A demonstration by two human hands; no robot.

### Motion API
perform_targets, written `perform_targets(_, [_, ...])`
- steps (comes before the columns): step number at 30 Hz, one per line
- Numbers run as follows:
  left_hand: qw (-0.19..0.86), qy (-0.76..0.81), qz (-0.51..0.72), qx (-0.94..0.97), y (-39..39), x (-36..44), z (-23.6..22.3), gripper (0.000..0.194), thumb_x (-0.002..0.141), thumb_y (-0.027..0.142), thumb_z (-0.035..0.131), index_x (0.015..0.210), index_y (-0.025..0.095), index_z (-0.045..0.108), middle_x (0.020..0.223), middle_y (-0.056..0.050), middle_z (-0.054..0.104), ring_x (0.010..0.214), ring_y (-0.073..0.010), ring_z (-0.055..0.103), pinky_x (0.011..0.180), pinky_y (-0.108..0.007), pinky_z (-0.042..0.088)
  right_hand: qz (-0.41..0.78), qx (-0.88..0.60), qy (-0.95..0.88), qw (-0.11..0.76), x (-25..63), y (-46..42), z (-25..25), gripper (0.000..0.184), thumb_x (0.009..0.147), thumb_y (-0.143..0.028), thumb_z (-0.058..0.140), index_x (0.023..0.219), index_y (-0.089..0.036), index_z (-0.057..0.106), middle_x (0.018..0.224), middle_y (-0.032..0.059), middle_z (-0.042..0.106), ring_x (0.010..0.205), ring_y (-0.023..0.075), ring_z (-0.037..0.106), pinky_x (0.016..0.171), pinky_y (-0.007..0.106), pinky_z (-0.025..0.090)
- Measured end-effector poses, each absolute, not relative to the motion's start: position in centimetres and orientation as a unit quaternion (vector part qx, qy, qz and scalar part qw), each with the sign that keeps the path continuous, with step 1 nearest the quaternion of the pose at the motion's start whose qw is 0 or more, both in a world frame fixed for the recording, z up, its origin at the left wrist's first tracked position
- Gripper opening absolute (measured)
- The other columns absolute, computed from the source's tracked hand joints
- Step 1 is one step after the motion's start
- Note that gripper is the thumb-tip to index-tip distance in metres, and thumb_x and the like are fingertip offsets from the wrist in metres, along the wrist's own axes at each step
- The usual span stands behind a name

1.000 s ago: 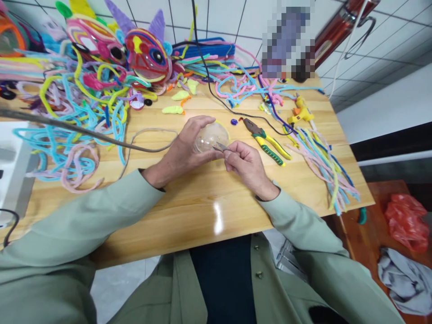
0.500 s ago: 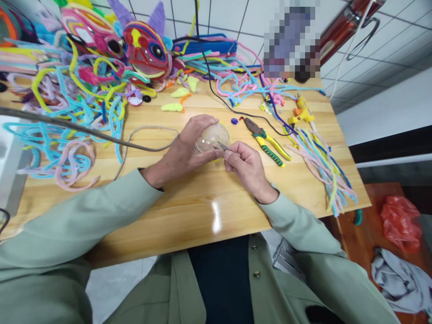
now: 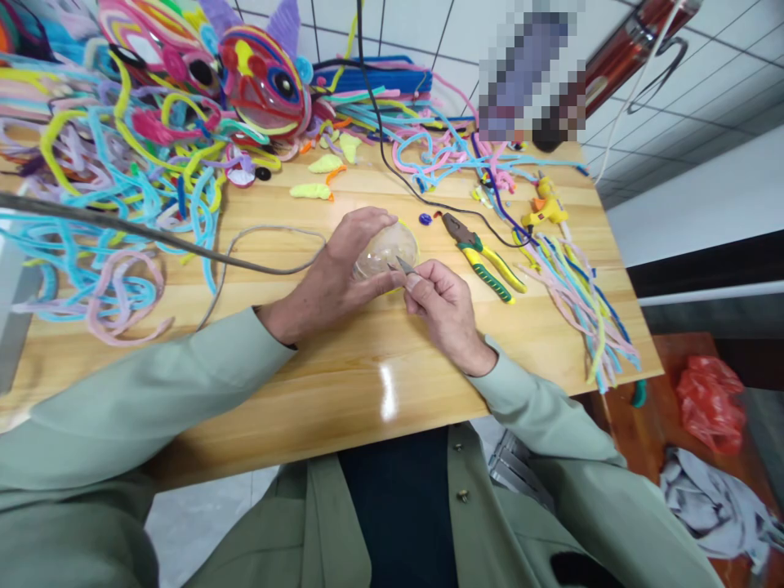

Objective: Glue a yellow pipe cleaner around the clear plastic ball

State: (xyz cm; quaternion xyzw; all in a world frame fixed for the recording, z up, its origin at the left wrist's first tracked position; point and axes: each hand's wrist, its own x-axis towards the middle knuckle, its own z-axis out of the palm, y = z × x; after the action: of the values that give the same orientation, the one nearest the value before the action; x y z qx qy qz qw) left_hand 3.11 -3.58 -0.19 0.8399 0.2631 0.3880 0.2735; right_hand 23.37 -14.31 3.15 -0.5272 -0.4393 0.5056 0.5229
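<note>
My left hand is wrapped around a clear plastic dome with a thin yellow edging, above the middle of the table. Between the thumb and fingers of my right hand is a small pointed grey metal tool. Its tip lies at the near side of the dome, close to my left thumb. My fingers cover most of the tool, so its exact kind cannot be made out. Just right of the dome lie a small dark blue coil and pliers with green and yellow handles.
Tangled pipe cleaners and a decorated mask-like head fill the left and back. A yellow glue gun stands by a pipe-cleaner bundle at right. A dark cable crosses the table; a grey cord loops left of my hands.
The view has shifted slightly, so the things at the left and right edges sit further left. Both hands keep nearly the same hold, with the tool still at the dome.
</note>
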Motion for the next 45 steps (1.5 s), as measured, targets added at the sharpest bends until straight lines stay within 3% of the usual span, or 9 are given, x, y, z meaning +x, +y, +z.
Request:
perform_targets(7, [0.26,0.234,0.4,0.847,-3.6,3.0,-0.2,0.074,0.115,0.078,0.068,0.171,0.031,0.058,0.17,-0.017,0.069,0.166,-0.0387,0.062,0.143,-0.063,0.049,0.51,-0.519,-0.43,0.535,23.1,-14.3,2.6,0.044,0.1,-0.061,0.087,0.087,-0.027,0.062,0.064,-0.0075,0.058,0.06,0.0128,0.047,0.064,0.031,0.04])
perform_targets(18, [0.279,0.257,0.39,0.839,-3.7,3.1,-0.3,0.079,0.112,0.085,0.066,0.169,0.031,0.06,0.17,-0.017,0.068,0.167,-0.0407,0.059,0.143,-0.067,0.048,0.513,-0.519,-0.425,0.536,22.9,-14.4,2.7,0.051,0.098,-0.069,0.088,0.086,-0.028,0.06,0.064,-0.0078,0.057,0.06,0.0129,0.046,0.064,0.032,0.04])
perform_targets(28, [0.273,0.217,0.427,0.835,-3.8,3.3,-0.4,0.069,0.116,0.072,0.07,0.172,0.034,0.058,0.169,-0.016,0.069,0.165,-0.0388,0.062,0.143,-0.063,0.048,0.516,-0.526,-0.411,0.537,22.7,-14.5,2.7,0.048,0.099,-0.065,0.088,0.086,-0.027,0.062,0.064,-0.0077,0.057,0.06,0.0122,0.041,0.062,0.031,0.037])
perform_targets(33, [0.272,0.229,0.399,0.845,-3.2,3.0,-0.4,0.074,0.116,0.077,0.066,0.173,0.03,0.057,0.17,-0.019,0.067,0.164,-0.0385,0.062,0.143,-0.061,0.05,0.532,-0.517,-0.42,0.523,23.3,-13.9,3.2,0.049,0.098,-0.066,0.09,0.086,-0.026,0.063,0.064,-0.0074,0.058,0.06,0.012,0.043,0.061,0.03,0.036])
perform_targets(40, [0.267,0.2,0.407,0.85,-2.2,2.8,-1.1,0.099,0.098,0.085,0.087,0.176,0.033,0.054,0.17,-0.019,0.066,0.162,-0.0438,0.064,0.139,-0.067,0.052,0.549,-0.521,-0.45,0.474,24.8,-13.3,4.0,0.042,0.097,-0.058,0.091,0.084,-0.024,0.069,0.061,-0.007,0.062,0.057,0.0105,0.045,0.063,0.03,0.04])
perform_targets(45, [0.271,0.21,0.406,0.847,-2.3,3.0,-0.8,0.086,0.103,0.08,0.085,0.17,0.032,0.061,0.164,-0.018,0.071,0.157,-0.0414,0.067,0.139,-0.065,0.053,0.554,-0.523,-0.447,0.469,24.9,-13.2,4.1,0.043,0.096,-0.059,0.091,0.085,-0.025,0.068,0.061,-0.0073,0.062,0.057,0.0108,0.046,0.063,0.031,0.04])
